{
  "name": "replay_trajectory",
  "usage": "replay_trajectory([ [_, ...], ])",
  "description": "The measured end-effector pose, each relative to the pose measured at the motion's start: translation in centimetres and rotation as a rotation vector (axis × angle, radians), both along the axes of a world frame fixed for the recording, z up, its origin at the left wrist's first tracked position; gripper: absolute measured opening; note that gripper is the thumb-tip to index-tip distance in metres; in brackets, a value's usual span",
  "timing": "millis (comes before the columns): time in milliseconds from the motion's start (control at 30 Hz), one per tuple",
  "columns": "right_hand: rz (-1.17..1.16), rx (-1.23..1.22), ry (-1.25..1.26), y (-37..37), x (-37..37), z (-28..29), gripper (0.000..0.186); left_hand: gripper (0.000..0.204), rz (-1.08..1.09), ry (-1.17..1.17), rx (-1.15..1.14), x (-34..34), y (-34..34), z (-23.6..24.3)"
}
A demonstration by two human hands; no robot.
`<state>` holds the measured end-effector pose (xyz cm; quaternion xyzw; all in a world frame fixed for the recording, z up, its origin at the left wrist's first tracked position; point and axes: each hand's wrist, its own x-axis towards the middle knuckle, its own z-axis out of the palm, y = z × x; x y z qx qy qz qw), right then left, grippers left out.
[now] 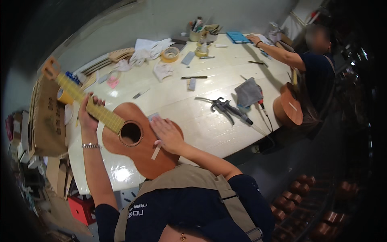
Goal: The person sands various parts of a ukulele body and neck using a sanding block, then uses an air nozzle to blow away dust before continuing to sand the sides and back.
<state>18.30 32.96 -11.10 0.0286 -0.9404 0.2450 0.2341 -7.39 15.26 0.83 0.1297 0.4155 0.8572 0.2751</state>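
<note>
A brown wooden ukulele (pixel 117 109) leans against my front, its neck pointing up to the left. Yellow tape covers its fretboard, and a pale strip sits where the bridge would be. My left hand (pixel 89 111) is wrapped round the neck near its middle. On the body, beside the sound hole, my right hand (pixel 167 135) lies flat with fingers stretched out. A grey piece (pixel 153 116) peeks out at those fingertips; whether the hand presses it, I cannot tell. The thumb has a whitish wrap or scrap on it.
On the white table (pixel 173 97) lie an air blow gun (pixel 227 109), a grey cloth (pixel 248 92), a tape roll (pixel 170 54), and white rags (pixel 147 50). At right, a co-worker (pixel 314 68) stands beside another ukulele (pixel 288 107). A cardboard box (pixel 48 117) is at left.
</note>
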Motion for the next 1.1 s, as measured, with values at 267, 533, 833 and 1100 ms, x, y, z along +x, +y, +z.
replay_trajectory([
  [267, -0.062, 0.037, 0.045, 1.2, 0.8, -1.8, 0.072, 0.033, -0.054, 0.032, 0.090, 1.7, 4.1, 6.1],
  [533, 0.095, 0.246, 0.140, 2.0, -3.5, 4.5, 0.065, 0.035, -0.063, 0.131, 0.075, 4.2, 5.2, 7.9],
  [833, 0.066, 0.145, 0.173, 1.2, -5.8, 9.0, 0.061, 0.032, -0.084, 0.089, 0.127, 5.7, 6.1, 8.5],
  [1100, 0.056, 0.096, 0.200, 0.7, -6.1, 8.8, 0.065, 0.029, -0.126, 0.136, 0.140, 6.1, 6.3, 8.5],
])
